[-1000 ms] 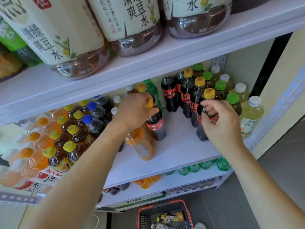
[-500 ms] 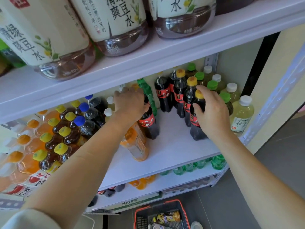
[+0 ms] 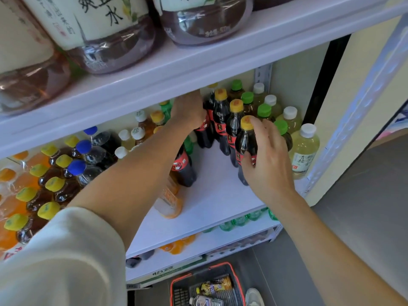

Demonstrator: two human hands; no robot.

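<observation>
Right hand (image 3: pixel 268 160) grips dark bottle (image 3: pixel 245 142); left hand (image 3: pixel 188 111) unclear.

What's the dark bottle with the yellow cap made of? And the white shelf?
The dark bottle the right hand holds looks like clear glossy plastic: light glints on it and the drink shows through. Its yellow cap seems matte plastic. The shelf is smooth and white, painted board or metal; I cannot tell which.
</observation>
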